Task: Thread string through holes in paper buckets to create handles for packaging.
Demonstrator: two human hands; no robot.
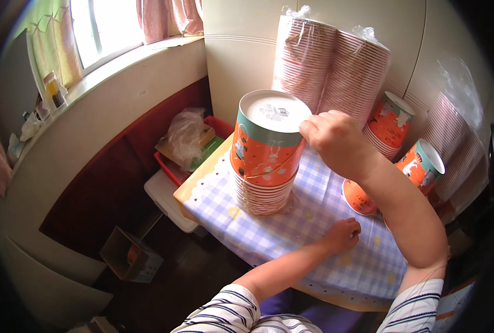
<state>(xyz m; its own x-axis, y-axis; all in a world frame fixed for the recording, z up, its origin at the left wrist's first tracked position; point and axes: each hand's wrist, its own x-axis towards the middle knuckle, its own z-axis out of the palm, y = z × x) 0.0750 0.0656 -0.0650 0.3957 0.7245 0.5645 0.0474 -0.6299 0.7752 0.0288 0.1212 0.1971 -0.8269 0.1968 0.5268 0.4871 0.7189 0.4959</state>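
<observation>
Striped sleeves (224, 308), 2; right hand (335, 137) bends its fingers against cup stack (266, 158); left hand (340, 236) curls over table (258, 241); both grips unclear

The cup stack (266, 158) stands on the tabletop (313, 266), before two bagged stacks (305, 55) and left of other cups (390, 125); a bin (220, 126) sits further left.

Barcode (283, 112) and print (269, 113) mark the white tub base (256, 103); dark letters (389, 134) mark orange tubs (382, 119).
</observation>
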